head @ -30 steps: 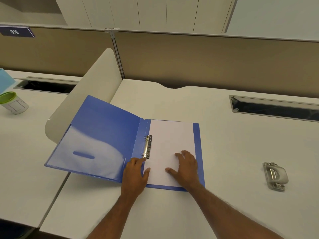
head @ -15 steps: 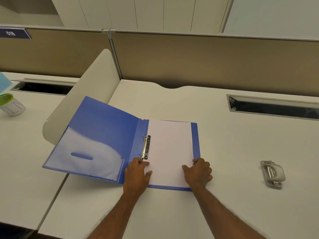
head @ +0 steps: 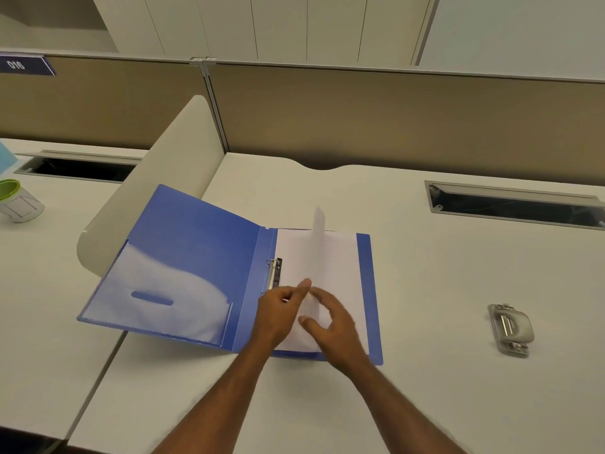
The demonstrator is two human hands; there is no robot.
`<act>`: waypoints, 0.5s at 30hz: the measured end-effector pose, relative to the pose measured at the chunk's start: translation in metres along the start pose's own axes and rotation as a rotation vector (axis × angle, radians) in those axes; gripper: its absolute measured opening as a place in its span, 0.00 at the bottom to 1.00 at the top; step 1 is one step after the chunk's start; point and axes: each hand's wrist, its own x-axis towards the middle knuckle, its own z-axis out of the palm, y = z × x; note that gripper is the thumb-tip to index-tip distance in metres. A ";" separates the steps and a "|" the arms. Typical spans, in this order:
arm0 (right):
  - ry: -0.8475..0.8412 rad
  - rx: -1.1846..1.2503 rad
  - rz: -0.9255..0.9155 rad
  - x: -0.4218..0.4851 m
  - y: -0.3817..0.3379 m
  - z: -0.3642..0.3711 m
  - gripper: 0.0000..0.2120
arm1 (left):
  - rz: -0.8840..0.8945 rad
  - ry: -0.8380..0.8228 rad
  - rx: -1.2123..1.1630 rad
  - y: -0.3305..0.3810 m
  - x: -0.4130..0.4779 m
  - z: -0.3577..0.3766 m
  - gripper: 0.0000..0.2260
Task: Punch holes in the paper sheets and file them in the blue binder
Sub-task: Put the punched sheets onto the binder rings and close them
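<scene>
The blue binder (head: 196,244) lies open on the white desk, its left cover propped on a low divider. White paper sheets (head: 340,273) lie on its right half beside the metal ring mechanism (head: 274,273). The top sheet (head: 318,244) stands up on edge, blurred, over the middle of the stack. My right hand (head: 337,329) holds this sheet near its lower end, fingers spread. My left hand (head: 278,316) rests by the rings, one fingertip touching the raised sheet. A grey hole punch (head: 510,329) sits alone on the desk to the right.
A white curved divider (head: 157,198) separates this desk from the left one, where a green-rimmed cup (head: 18,204) stands. A cable slot (head: 514,204) runs along the back right. A beige partition (head: 393,119) closes the far edge.
My right hand left the paper's right edge and swung left, lifting the top sheet upright. My left hand stayed by the rings.
</scene>
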 end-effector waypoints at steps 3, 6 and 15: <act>-0.065 0.105 -0.029 -0.001 -0.002 0.004 0.22 | -0.052 0.004 0.079 0.009 0.009 -0.002 0.13; 0.192 0.084 0.039 0.004 0.009 -0.005 0.14 | -0.087 0.085 0.171 -0.001 0.020 -0.024 0.13; 0.450 -0.500 0.577 0.001 0.048 -0.019 0.34 | -0.074 0.404 0.497 -0.037 0.020 -0.141 0.12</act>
